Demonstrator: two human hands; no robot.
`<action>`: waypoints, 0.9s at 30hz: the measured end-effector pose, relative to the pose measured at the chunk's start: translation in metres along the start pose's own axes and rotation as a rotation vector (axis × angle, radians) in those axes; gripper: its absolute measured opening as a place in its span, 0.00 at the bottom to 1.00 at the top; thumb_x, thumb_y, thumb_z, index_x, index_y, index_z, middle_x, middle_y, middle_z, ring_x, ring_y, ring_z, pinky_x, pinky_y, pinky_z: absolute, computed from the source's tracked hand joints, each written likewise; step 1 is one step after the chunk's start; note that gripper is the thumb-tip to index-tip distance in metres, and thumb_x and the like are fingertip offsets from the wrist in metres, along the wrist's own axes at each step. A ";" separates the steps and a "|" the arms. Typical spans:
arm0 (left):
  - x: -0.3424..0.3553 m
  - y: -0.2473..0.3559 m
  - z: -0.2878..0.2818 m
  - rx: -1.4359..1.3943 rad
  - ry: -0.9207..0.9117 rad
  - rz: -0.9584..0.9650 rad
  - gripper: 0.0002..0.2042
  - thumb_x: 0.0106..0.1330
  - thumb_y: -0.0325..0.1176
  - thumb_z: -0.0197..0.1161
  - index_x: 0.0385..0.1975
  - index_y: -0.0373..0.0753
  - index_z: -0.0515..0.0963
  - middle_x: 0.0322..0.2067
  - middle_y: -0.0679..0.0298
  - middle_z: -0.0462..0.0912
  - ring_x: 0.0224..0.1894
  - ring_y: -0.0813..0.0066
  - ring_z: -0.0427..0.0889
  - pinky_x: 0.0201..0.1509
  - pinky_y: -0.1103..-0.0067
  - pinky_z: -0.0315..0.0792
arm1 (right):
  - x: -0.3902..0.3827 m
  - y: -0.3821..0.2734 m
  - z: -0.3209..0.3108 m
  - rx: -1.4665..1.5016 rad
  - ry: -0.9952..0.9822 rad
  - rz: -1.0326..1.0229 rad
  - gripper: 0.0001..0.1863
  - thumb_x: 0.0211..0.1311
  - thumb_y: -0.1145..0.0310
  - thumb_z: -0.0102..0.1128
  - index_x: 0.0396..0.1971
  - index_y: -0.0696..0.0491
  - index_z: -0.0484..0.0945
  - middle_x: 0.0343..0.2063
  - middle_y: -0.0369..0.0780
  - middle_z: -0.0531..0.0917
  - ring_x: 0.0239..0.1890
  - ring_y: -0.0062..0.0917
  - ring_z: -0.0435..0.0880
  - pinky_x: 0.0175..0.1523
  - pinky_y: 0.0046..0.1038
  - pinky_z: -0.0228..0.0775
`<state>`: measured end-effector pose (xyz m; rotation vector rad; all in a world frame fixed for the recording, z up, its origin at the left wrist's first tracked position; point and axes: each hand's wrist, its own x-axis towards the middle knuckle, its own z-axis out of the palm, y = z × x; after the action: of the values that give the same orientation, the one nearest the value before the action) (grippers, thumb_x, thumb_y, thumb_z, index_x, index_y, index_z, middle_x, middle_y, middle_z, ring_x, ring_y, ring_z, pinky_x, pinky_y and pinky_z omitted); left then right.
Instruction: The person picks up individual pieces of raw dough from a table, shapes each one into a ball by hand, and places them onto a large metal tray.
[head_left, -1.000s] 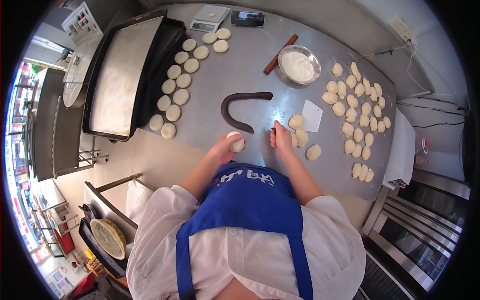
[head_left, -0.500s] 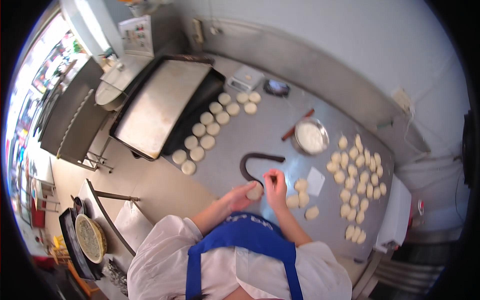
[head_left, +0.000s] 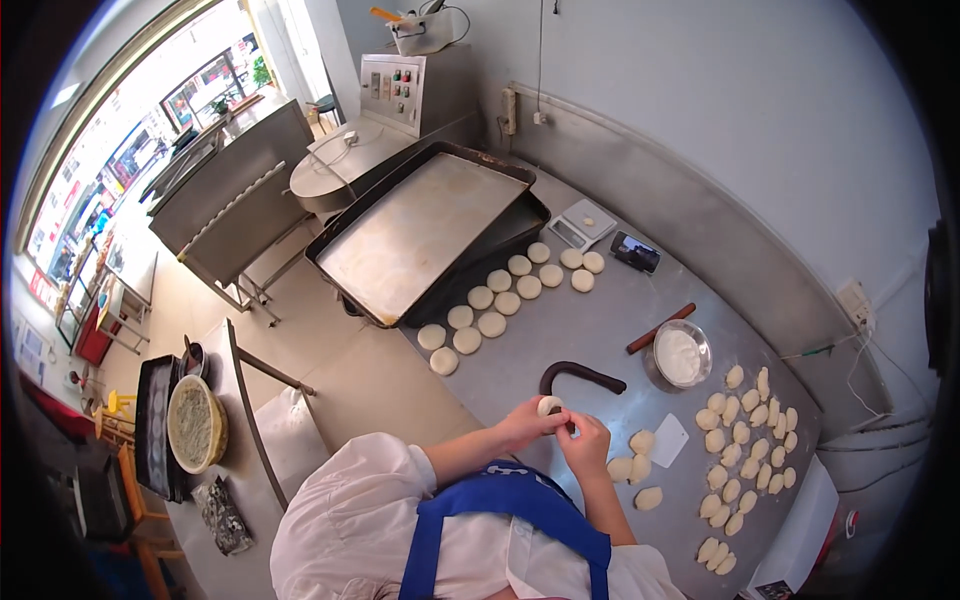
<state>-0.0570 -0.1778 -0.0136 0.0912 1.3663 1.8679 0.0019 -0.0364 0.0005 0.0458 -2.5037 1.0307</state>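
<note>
In front of my apron, my left hand (head_left: 525, 425) is closed round a small pale dough piece (head_left: 549, 404). My right hand (head_left: 588, 445) meets it from the right, its fingers bent and pressed together at the dough. Something dark shows between the two hands, and part of the dough is hidden by my fingers. Just beyond them lies a curved dark brown rope of paste (head_left: 578, 369) on the metal table. A few unshaped dough lumps (head_left: 640, 468) and a white scraper (head_left: 668, 441) lie to the right of my right hand.
Rows of round dough pieces (head_left: 491, 324) lie left of centre beside stacked baking trays (head_left: 420, 235). A steel bowl of flour (head_left: 680, 358), a rolling pin (head_left: 661, 328), a scale (head_left: 583, 225) and a phone (head_left: 635, 253) stand farther back. Many dough lumps (head_left: 741, 432) cover the right side.
My view has swung, so the table appears farther right and lower. My right hand has come in to the dough, which my left hand held as a flatter round before.
</note>
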 end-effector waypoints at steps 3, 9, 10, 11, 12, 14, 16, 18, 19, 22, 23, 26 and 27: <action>0.005 -0.033 -0.016 -0.299 -0.125 -0.188 0.15 0.62 0.38 0.64 0.44 0.37 0.73 0.40 0.62 0.78 0.43 0.73 0.78 0.48 0.75 0.75 | -0.014 0.007 0.008 0.241 -0.174 0.272 0.08 0.45 0.70 0.67 0.26 0.57 0.81 0.18 0.38 0.82 0.21 0.21 0.79 0.30 0.24 0.71; 0.015 -0.062 -0.084 -0.489 -0.187 -0.115 0.10 0.68 0.35 0.53 0.42 0.37 0.73 0.38 0.63 0.78 0.40 0.69 0.78 0.43 0.74 0.74 | 0.000 0.042 0.033 0.910 0.045 0.810 0.09 0.57 0.66 0.62 0.27 0.58 0.81 0.23 0.32 0.81 0.27 0.12 0.75 0.35 0.17 0.67; 0.009 -0.048 -0.078 -0.504 0.003 -0.214 0.09 0.68 0.35 0.52 0.41 0.38 0.73 0.39 0.63 0.78 0.42 0.68 0.78 0.46 0.72 0.74 | -0.006 0.061 0.043 0.576 0.132 0.740 0.14 0.57 0.64 0.61 0.35 0.60 0.80 0.25 0.36 0.81 0.30 0.19 0.78 0.39 0.22 0.68; 0.000 -0.028 -0.069 -0.502 0.201 -0.298 0.08 0.69 0.35 0.51 0.41 0.39 0.73 0.39 0.63 0.78 0.43 0.67 0.78 0.48 0.71 0.73 | -0.014 0.077 0.049 0.564 0.153 0.772 0.14 0.57 0.64 0.61 0.35 0.60 0.80 0.25 0.36 0.81 0.30 0.19 0.78 0.39 0.22 0.68; -0.003 -0.026 -0.068 -0.496 0.193 -0.327 0.08 0.69 0.35 0.51 0.41 0.39 0.73 0.39 0.63 0.78 0.43 0.67 0.78 0.48 0.71 0.73 | -0.023 0.088 0.055 0.204 0.085 0.427 0.17 0.56 0.64 0.61 0.40 0.60 0.78 0.30 0.39 0.80 0.34 0.26 0.78 0.42 0.26 0.68; -0.005 -0.023 -0.068 -0.472 0.156 -0.321 0.12 0.70 0.38 0.50 0.45 0.38 0.71 0.43 0.60 0.78 0.47 0.64 0.78 0.50 0.69 0.74 | -0.040 0.092 0.064 -0.230 -0.098 0.041 0.25 0.52 0.63 0.61 0.51 0.57 0.72 0.43 0.46 0.75 0.46 0.43 0.73 0.50 0.37 0.66; -0.002 -0.022 -0.067 -0.493 0.145 -0.348 0.13 0.71 0.40 0.48 0.46 0.38 0.71 0.44 0.60 0.77 0.48 0.65 0.77 0.52 0.69 0.73 | -0.048 0.087 0.064 -0.339 -0.076 0.074 0.25 0.52 0.63 0.62 0.51 0.55 0.73 0.47 0.46 0.73 0.47 0.43 0.73 0.51 0.38 0.65; 0.000 -0.021 -0.063 -0.512 0.131 -0.379 0.14 0.72 0.41 0.45 0.47 0.38 0.70 0.45 0.60 0.77 0.50 0.65 0.76 0.54 0.69 0.72 | -0.038 0.064 0.054 -0.450 -0.052 0.113 0.24 0.52 0.63 0.62 0.51 0.54 0.73 0.50 0.46 0.72 0.49 0.43 0.72 0.52 0.39 0.65; 0.000 -0.020 -0.060 -0.568 0.088 -0.362 0.16 0.72 0.42 0.42 0.48 0.37 0.70 0.46 0.60 0.76 0.51 0.65 0.75 0.55 0.69 0.70 | -0.031 0.053 0.051 -0.223 -0.014 0.138 0.23 0.51 0.62 0.64 0.48 0.53 0.75 0.46 0.45 0.74 0.46 0.42 0.74 0.50 0.38 0.67; -0.003 -0.003 -0.031 -0.612 -0.019 -0.339 0.20 0.73 0.44 0.37 0.50 0.36 0.68 0.49 0.60 0.75 0.52 0.65 0.74 0.58 0.68 0.68 | -0.011 0.024 0.033 0.126 -0.112 0.254 0.20 0.49 0.61 0.67 0.43 0.52 0.79 0.37 0.44 0.79 0.39 0.38 0.78 0.44 0.35 0.70; -0.006 0.002 -0.024 -0.596 -0.079 -0.327 0.21 0.73 0.45 0.34 0.51 0.35 0.67 0.49 0.59 0.74 0.52 0.65 0.74 0.59 0.69 0.67 | -0.006 0.016 0.027 0.254 -0.247 0.343 0.19 0.48 0.60 0.68 0.40 0.53 0.81 0.31 0.43 0.81 0.34 0.36 0.80 0.41 0.33 0.72; 0.004 -0.007 -0.025 -0.532 0.005 -0.365 0.20 0.73 0.44 0.36 0.50 0.34 0.67 0.50 0.58 0.73 0.52 0.63 0.74 0.58 0.68 0.68 | -0.007 0.022 0.023 0.532 -0.133 0.569 0.15 0.49 0.63 0.68 0.34 0.57 0.81 0.24 0.39 0.82 0.28 0.28 0.81 0.35 0.27 0.73; 0.008 -0.007 -0.025 -0.531 -0.004 -0.360 0.20 0.73 0.44 0.36 0.50 0.34 0.67 0.50 0.58 0.73 0.52 0.63 0.74 0.58 0.68 0.68 | -0.006 0.030 0.023 0.745 -0.071 0.697 0.14 0.50 0.65 0.67 0.34 0.58 0.81 0.25 0.39 0.83 0.28 0.26 0.81 0.35 0.26 0.73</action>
<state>-0.0703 -0.1911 -0.0327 -0.3939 0.7801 1.8471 -0.0070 -0.0308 -0.0362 -0.6093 -2.0629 2.2147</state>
